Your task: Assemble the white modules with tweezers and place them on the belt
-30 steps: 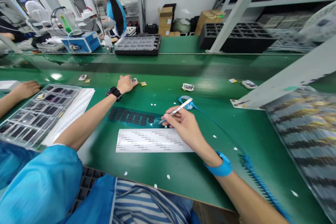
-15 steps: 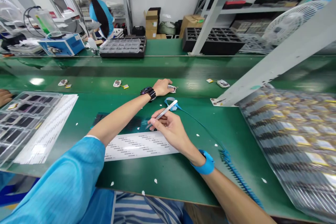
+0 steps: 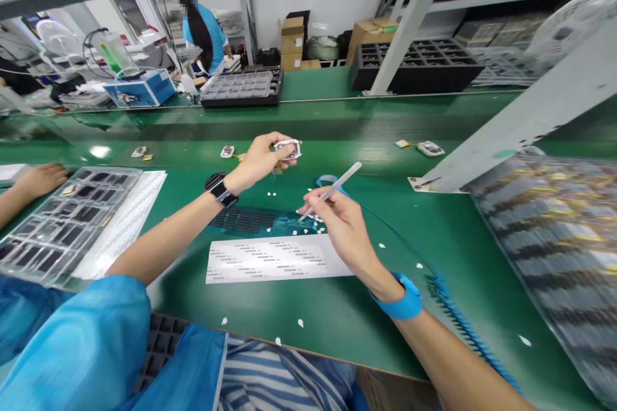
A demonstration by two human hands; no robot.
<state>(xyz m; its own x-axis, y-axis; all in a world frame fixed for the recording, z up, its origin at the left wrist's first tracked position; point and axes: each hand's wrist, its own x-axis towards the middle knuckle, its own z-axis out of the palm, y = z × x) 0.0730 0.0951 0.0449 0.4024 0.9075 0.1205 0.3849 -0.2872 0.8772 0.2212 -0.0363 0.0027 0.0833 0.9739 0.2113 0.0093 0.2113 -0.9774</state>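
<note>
Now left hand (image 3: pixel 258 160) grips small white part (image 3: pixel 288 148), lifted off desk (image 3: pixel 337 314); right hand (image 3: pixel 337 221) pinches tweezers (image 3: pixel 332 189) at dark pad sheet (image 3: pixel 250 220); pad not yet fitted.

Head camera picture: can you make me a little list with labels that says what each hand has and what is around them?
left hand: holds a small white part lifted above the green table
right hand: holds white tweezers, tip down near the dark sticker sheet
left wrist: black watch
right wrist: blue strap with a coiled blue cord
in front of the hands: white paper strip
left side: clear tray, another person's hand beside it
right side: large clear tray, blurred
</note>
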